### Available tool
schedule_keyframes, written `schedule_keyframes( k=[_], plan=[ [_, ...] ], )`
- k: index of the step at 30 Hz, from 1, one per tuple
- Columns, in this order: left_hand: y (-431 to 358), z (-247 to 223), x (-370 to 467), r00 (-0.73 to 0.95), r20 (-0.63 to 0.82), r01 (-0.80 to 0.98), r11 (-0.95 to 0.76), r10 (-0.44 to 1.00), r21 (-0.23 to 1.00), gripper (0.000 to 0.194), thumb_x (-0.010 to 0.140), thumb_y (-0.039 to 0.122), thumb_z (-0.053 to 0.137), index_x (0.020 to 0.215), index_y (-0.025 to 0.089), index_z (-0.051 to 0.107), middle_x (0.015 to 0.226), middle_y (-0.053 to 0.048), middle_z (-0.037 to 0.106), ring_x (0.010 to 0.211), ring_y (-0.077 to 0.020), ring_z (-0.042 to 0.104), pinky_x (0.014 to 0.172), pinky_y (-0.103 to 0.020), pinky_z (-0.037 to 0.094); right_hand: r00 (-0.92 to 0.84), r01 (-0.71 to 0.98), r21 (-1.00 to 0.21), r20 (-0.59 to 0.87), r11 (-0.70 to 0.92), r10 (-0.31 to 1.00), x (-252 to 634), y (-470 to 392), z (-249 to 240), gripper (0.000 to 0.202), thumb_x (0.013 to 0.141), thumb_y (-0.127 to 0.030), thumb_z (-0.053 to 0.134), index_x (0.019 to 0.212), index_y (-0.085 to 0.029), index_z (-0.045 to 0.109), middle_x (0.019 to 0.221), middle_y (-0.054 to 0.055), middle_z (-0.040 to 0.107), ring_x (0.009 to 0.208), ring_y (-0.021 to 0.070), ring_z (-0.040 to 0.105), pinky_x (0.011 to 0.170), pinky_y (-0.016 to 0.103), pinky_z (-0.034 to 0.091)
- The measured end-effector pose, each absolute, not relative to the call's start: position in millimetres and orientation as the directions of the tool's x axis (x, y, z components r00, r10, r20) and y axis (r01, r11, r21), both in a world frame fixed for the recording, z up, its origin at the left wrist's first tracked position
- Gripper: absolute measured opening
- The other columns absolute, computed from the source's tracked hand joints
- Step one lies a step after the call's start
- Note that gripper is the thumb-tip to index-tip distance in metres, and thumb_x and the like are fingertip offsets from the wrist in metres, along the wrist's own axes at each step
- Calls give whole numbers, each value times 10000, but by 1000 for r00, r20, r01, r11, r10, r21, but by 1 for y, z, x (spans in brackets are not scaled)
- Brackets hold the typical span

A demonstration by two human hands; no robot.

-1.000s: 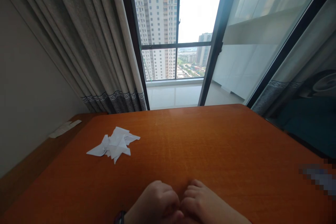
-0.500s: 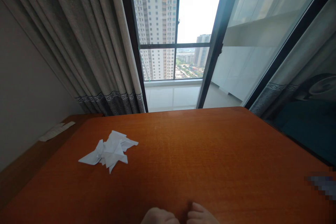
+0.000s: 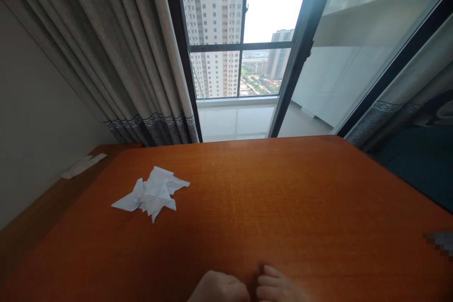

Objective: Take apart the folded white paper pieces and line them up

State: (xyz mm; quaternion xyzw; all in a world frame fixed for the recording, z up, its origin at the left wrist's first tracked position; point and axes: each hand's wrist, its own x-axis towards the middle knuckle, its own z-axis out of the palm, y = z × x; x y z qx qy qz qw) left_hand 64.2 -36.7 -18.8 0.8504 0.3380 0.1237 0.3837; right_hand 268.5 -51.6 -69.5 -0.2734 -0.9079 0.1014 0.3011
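At the bottom edge, my left hand rests low over the wooden table, its fingers curled into a fist. Beside it, a small gap away, is my right hand, with its fingers bent and pressed together. Nothing shows in either hand; the wrists and the palm sides are out of sight. Some way ahead and to the left lies a flat, overlapping heap of folded white paper with several pointed ends. Neither hand touches it.
A pale strip lies on the ledge by the left wall. At the right table edge is a pixelated grey object. Grey curtains and a dark door frame stand beyond the far edge.
The view has tilted slightly down, so table, paper and window sit higher in the picture. More of both hands shows. The paper heap has not moved on the table.
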Motion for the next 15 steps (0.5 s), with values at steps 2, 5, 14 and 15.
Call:
schedule_keyframes(
  k=[2, 5, 14, 15],
  plan=[
    [-38, -12, 64, 749, -42, 480, -498, 661, 722, 716, 865, 736, 195, 655, 197, 617, 593, -14, 587, 522, -119, 469, 466, -249, 269, -664, 435, -343, 502, 832, 554, 266, -53, -60, 640, 1028, -332, 80, 590, -204, 529, 503, -18, 516, 533, 121, 428, 689, 281, 368],
    [-40, 0, 64, 742, -48, 506, -512, 668, 694, 632, 889, 685, 275, 727, 201, 648, 626, -21, 616, 554, -131, 505, 509, -243, 315, -674, 435, -342, 489, 833, 553, 262, -55, -47, 584, 1029, -347, 162, 591, -199, 518, 502, -17, 530, 528, 127, 419, 681, 300, 347],
    [-39, 10, 66, 731, -89, 549, -506, 676, 666, 224, 820, 375, 594, 700, 188, 607, 649, 14, 633, 547, -108, 514, 490, -212, 302, -678, 502, -508, 271, 700, 683, 266, -63, -14, 373, 974, -379, 426, 697, -196, 595, 665, -9, 639, 667, 119, 537, 758, 295, 377],
    [-39, 11, 66, 731, -93, 547, -500, 676, 671, 213, 818, 365, 598, 702, 186, 604, 652, 16, 634, 552, -106, 517, 498, -208, 309, -683, 504, -518, 250, 691, 686, 267, -63, -11, 323, 956, -352, 472, 705, -194, 601, 678, -10, 644, 680, 119, 543, 760, 293, 380]
  ],
)
